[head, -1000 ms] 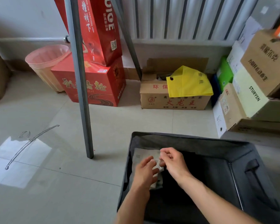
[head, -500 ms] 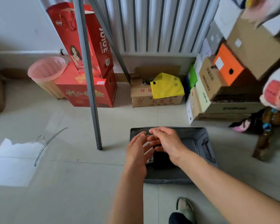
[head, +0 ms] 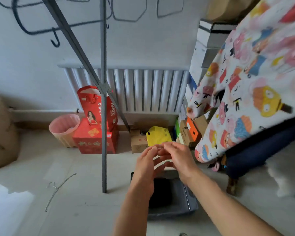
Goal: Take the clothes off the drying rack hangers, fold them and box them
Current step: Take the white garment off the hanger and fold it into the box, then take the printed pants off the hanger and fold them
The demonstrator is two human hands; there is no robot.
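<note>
A dark grey fabric box (head: 182, 203) lies on the floor below my hands, with a folded black garment (head: 160, 193) inside it. My left hand (head: 147, 165) and my right hand (head: 179, 159) are raised above the box, fingers apart, holding nothing. A white garment with colourful cartoon prints (head: 255, 86) hangs at the right, with dark blue trousers (head: 255, 150) under it. The grey drying rack's legs (head: 103, 133) cross in front of me, and several empty dark hangers (head: 58, 29) hang at the top.
A bare wire hanger (head: 58, 189) lies on the floor at the left. Against the wall stand a pink bin (head: 65, 128), red gift boxes (head: 95, 142), a cardboard box with a yellow bag (head: 157, 136), and stacked cartons (head: 192, 130) at the right. A radiator (head: 140, 91) is behind.
My view has risen from close over the box to standing height. Both hands have let go of the folded clothes in the box and lifted away, fingers spread. The printed garment has come into view.
</note>
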